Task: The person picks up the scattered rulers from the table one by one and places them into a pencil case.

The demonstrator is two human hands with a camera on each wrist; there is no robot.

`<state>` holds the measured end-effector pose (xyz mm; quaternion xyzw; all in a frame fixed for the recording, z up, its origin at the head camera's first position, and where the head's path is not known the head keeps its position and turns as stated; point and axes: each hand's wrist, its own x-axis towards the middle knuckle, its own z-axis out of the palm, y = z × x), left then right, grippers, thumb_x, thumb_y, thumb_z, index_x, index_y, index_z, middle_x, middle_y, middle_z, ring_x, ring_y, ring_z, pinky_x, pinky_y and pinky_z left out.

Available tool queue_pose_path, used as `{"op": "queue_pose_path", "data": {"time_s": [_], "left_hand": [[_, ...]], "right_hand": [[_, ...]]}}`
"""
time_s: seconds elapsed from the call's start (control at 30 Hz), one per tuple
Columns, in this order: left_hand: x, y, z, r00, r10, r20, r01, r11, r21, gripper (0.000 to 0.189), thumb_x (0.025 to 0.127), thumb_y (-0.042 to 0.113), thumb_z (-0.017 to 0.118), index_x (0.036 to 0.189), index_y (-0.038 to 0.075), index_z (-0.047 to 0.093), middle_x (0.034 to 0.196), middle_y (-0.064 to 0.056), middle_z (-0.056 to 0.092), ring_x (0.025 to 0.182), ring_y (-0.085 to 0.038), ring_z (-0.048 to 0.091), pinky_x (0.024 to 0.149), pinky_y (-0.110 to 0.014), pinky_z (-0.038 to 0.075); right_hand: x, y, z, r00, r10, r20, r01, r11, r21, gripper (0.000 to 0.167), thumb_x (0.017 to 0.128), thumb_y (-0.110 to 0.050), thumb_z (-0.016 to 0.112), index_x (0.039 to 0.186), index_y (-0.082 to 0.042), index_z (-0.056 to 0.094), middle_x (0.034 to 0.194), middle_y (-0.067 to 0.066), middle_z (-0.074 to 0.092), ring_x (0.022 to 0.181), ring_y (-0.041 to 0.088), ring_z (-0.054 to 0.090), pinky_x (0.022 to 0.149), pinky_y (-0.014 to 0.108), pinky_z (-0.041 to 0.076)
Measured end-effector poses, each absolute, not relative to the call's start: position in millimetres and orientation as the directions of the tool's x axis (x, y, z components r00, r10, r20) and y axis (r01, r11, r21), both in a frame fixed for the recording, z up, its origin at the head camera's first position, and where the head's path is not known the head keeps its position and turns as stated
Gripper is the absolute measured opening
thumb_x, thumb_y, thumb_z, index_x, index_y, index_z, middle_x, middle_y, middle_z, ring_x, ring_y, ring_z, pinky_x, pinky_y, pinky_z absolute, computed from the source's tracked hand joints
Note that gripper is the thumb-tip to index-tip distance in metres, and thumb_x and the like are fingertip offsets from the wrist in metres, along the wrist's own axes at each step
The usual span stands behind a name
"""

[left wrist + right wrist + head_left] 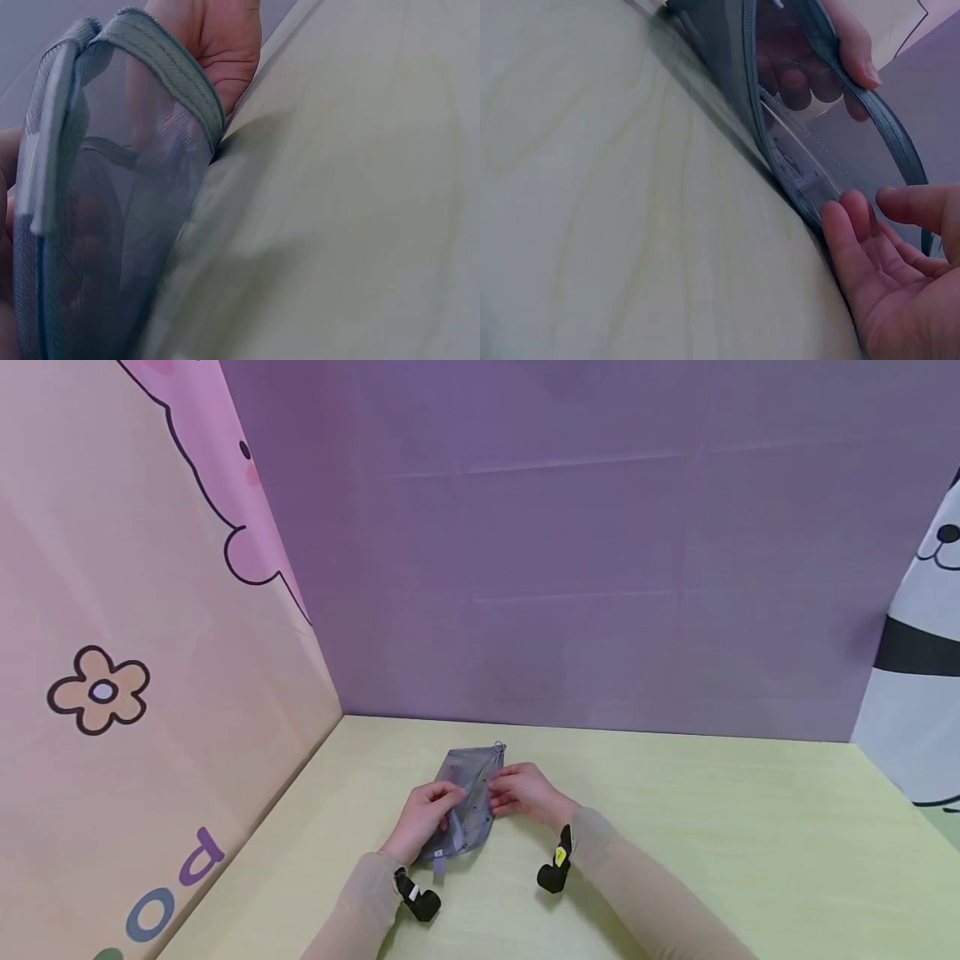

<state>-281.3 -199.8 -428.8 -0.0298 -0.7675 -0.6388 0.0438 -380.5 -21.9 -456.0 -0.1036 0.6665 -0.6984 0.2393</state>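
A translucent grey-blue zip pouch (467,768) lies tilted on the table, its mouth spread apart. My left hand (420,818) pinches one zip edge (885,127) of it, the thumb on the outside and the other fingers showing through the clear wall. My right hand (528,793) is at the opposite side of the mouth, its fingers loosely bent against the opening and the thumb apart from them. In the right wrist view, a pale strip and a small clear piece (810,181) show inside the pouch, too unclear to name.
A pale wood-grain table (712,827) carries the pouch. Behind it rises a purple backdrop (585,543), with a printed pink panel (180,610) at the left and a white printed figure (918,710) at the right. Each wrist wears a small black camera (553,875).
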Motion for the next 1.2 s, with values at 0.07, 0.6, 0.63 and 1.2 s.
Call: {"op": "queue_pose_path", "data": {"time_s": [0.07, 0.6, 0.63, 1.2], "left_hand": [[-281.4, -200.1, -428.5, -0.995, -0.009, 0.102, 0.098, 0.184, 0.978, 0.023, 0.093, 0.009, 0.062, 0.100, -0.013, 0.064, 0.068, 0.002, 0.052, 0.057, -0.015, 0.044, 0.055, -0.025, 0.038], [-281.1, -199.6, -430.3, -0.995, -0.020, 0.093, 0.088, 0.174, 0.981, 0.022, 0.093, 0.008, 0.063, 0.099, -0.012, 0.065, 0.074, 0.001, 0.056, 0.057, -0.014, 0.044, 0.056, -0.025, 0.040], [-280.8, -199.5, -430.1, -0.996, -0.023, 0.091, 0.086, 0.171, 0.982, 0.022, 0.092, 0.008, 0.063, 0.099, -0.012, 0.065, 0.073, 0.001, 0.056, 0.057, -0.014, 0.044, 0.056, -0.025, 0.040], [-281.8, -198.5, -430.8, -0.995, -0.031, 0.098, 0.092, 0.157, 0.983, 0.019, 0.092, 0.007, 0.064, 0.097, -0.011, 0.066, 0.073, 0.001, 0.056, 0.058, -0.013, 0.045, 0.056, -0.026, 0.041]], "right_hand": [[-379.3, -23.3, -455.3, -0.865, -0.473, -0.167, 0.181, 0.016, -0.983, 0.024, 0.090, 0.001, 0.058, 0.111, 0.014, 0.056, 0.073, 0.009, 0.062, 0.057, 0.013, 0.060, 0.057, 0.030, 0.055], [-376.3, -29.2, -460.1, -0.897, -0.415, -0.156, 0.098, 0.157, -0.983, 0.011, 0.090, -0.005, 0.062, 0.082, 0.002, 0.058, 0.065, 0.009, 0.060, 0.047, 0.013, 0.058, 0.049, 0.030, 0.054], [-375.8, -29.4, -459.4, -0.898, -0.410, -0.158, 0.099, 0.162, -0.982, 0.012, 0.090, -0.005, 0.063, 0.082, 0.002, 0.058, 0.065, 0.009, 0.060, 0.047, 0.012, 0.058, 0.049, 0.030, 0.053], [-374.4, -31.0, -460.7, -0.911, -0.390, -0.133, 0.053, 0.211, -0.976, 0.016, 0.089, -0.008, 0.065, 0.077, 0.002, 0.061, 0.060, 0.007, 0.059, 0.045, 0.012, 0.057, 0.049, 0.031, 0.054]]}}
